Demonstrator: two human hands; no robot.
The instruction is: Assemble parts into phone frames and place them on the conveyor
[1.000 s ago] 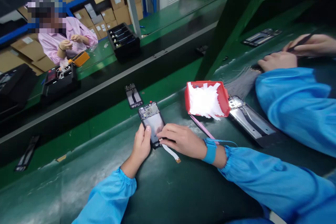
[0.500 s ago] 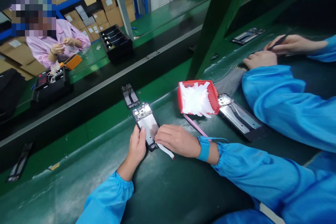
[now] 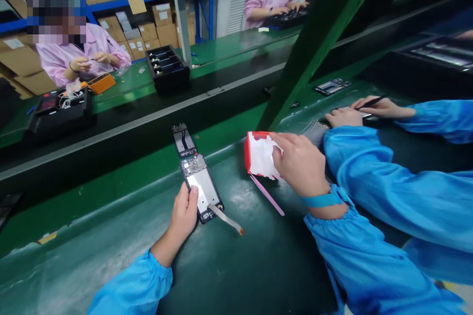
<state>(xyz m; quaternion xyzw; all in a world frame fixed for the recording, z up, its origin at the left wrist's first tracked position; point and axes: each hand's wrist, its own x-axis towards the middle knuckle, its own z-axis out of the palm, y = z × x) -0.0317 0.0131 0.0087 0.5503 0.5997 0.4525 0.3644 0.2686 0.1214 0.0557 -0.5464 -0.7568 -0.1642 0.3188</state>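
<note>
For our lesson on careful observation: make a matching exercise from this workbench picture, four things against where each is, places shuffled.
Things: 1 left hand; 2 right hand; 3 ribbon cable; 4 pink strip.
Places: A at the red bin of white scraps; B gripping the left edge of the open phone; C on the green mat beside the bin; D trailing from that phone's near end.
Pairs: 1-B, 2-A, 3-D, 4-C.

We wore a bright blue, smooth-fabric work coat, its left sleeve (image 3: 133,285) and right sleeve (image 3: 354,261) ending in gathered elastic cuffs. Our left hand (image 3: 184,214) and right hand (image 3: 301,162) were ungloved, and a snug blue wrist strap (image 3: 321,200) circled the right wrist.
</note>
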